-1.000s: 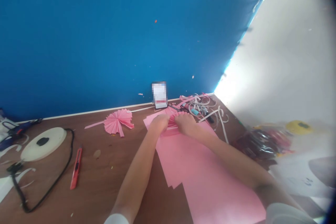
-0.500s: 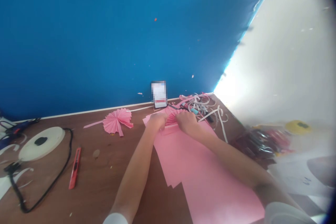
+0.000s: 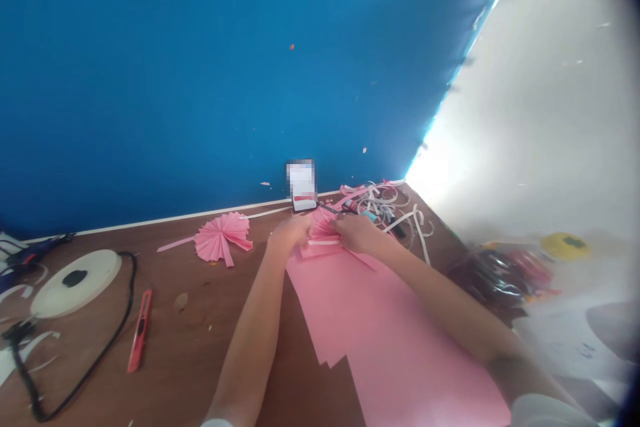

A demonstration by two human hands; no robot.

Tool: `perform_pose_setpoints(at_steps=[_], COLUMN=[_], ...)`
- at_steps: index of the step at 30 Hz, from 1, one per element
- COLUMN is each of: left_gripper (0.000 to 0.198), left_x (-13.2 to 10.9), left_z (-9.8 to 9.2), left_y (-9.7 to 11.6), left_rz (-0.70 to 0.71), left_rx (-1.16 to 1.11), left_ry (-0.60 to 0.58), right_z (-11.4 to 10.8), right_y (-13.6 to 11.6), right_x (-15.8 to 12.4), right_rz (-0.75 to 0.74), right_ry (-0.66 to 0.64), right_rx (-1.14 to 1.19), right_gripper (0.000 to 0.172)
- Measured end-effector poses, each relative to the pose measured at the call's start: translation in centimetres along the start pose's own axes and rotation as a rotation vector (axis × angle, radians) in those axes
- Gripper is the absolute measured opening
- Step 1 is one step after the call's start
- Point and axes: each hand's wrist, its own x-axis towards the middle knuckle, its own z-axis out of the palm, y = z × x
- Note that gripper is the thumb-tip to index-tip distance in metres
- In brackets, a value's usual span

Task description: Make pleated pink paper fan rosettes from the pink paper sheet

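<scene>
Between my hands is a pleated pink paper fan [image 3: 323,223], its folds spread, with a pale strip along its near edge. My left hand [image 3: 291,232] pinches the fan's left side, fingers curled. On its right side my right hand [image 3: 357,232] is closed, with fingertips on the folds. Beneath lie large sheets of pink paper [image 3: 385,320], which stretch toward me and under my right forearm. Farther left rests another pleated pink fan [image 3: 220,238], opened nearly round, with loose strips sticking out.
A phone [image 3: 302,183] leans on the blue wall. Paper strips and markers [image 3: 383,207] are heaped at the back right. On the brown table [image 3: 190,360], a red box cutter [image 3: 140,330], a white disc [image 3: 75,283] and a black cable [image 3: 113,340] lie left. Plastic-wrapped items [image 3: 510,273] sit right.
My left hand has moved slightly left, away from my right hand, and the fan's folds show wider between them. A paper edge now sticks out below my right hand. The view has tilted slightly.
</scene>
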Motion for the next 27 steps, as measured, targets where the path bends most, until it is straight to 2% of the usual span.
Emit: perform_pose_setpoints(at_steps=[11,13,17,19,22,27], left_gripper=[0.036,0.033,0.030,0.033,0.032,0.031], left_x=[0.7,0.7,0.4,0.5,1.0,2.0], left_z=[0.4,0.3,0.5,0.8,1.4,2.1], left_y=[-1.4,-0.9,0.9,1.8,2.6,2.3], left_rz=[0.029,0.022,0.074,0.123,0.089,0.078], left_rx=[-0.045,-0.018,0.083,0.108,0.152,0.155], left_ry=[-0.095,-0.068,0.069,0.049,0.017,0.017], right_z=[0.5,0.6,0.6,0.5,0.4,0.6], right_y=[0.1,0.2,0.5,0.7,1.0,1.5], right_x=[0.7,0.8,0.8,0.8,0.7,0.7], right_rz=[-0.071,-0.081,-0.104,-0.136,-0.169,-0.201], right_ry=[-0.016,-0.002,-0.022,-0.030,-0.008,0.017], right_rx=[-0.009,0.001,0.049,0.085,0.125,0.138], right_gripper=[0.028,0.030,0.034,0.034,0.033,0.027])
